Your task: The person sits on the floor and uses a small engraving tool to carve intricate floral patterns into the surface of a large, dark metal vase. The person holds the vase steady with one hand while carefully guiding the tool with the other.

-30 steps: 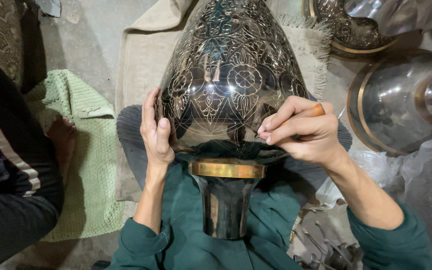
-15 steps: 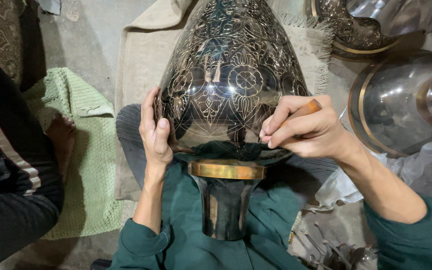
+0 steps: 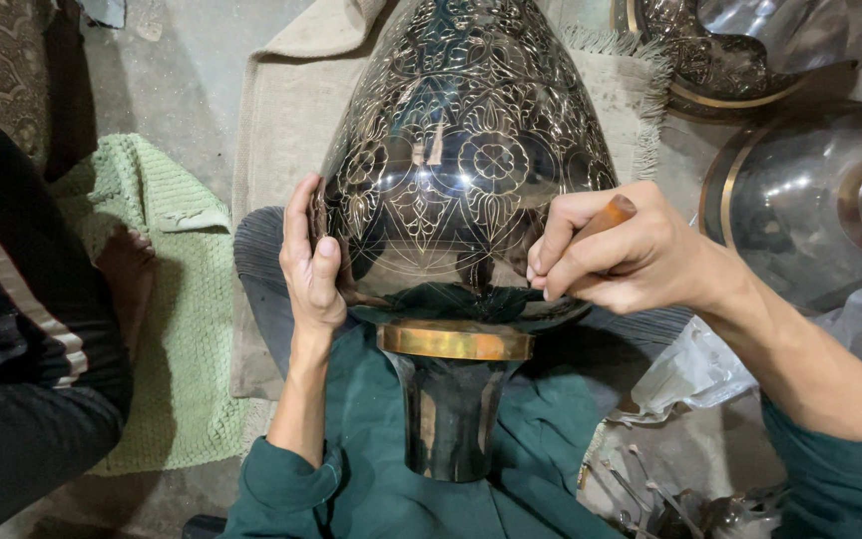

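The large engraved metal vase lies on the person's lap, the left hand flat and open against its slippery, probably heavy side, while the right hand is closed around a wooden-handled engraving tool at its lower body.

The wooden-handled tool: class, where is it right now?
In the head view, the wooden-handled tool sits right of centre, gripped in the right hand against the engraved vase.
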